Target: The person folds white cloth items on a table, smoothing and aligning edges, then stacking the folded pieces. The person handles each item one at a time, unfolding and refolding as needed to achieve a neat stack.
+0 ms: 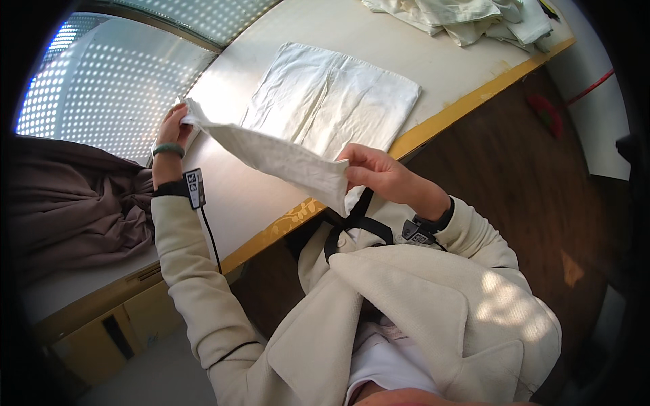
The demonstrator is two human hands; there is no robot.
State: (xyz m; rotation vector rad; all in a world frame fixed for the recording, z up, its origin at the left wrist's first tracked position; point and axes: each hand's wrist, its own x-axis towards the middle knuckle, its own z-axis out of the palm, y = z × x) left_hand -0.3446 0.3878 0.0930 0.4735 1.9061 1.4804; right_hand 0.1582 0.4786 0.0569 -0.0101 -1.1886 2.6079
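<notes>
A white cloth [274, 157] is stretched above the table between both hands. My left hand [174, 124], with a green bangle at the wrist, grips its bunched far end near the window. My right hand [373, 170] pinches its other end between thumb and fingers, over the table's front edge. Behind it a second white cloth [350, 96], creased and spread flat, lies on the white table [238, 203]. Part of that cloth is hidden by the held one. Something white lies beneath my left hand; what it is cannot be told.
A pile of crumpled white cloths [457, 18] lies at the table's far right end. A perforated blind [127, 71] and a brown curtain [76, 203] border the left side. The table has a yellow edge [487, 91]. A black cable hangs from the device on my left wrist.
</notes>
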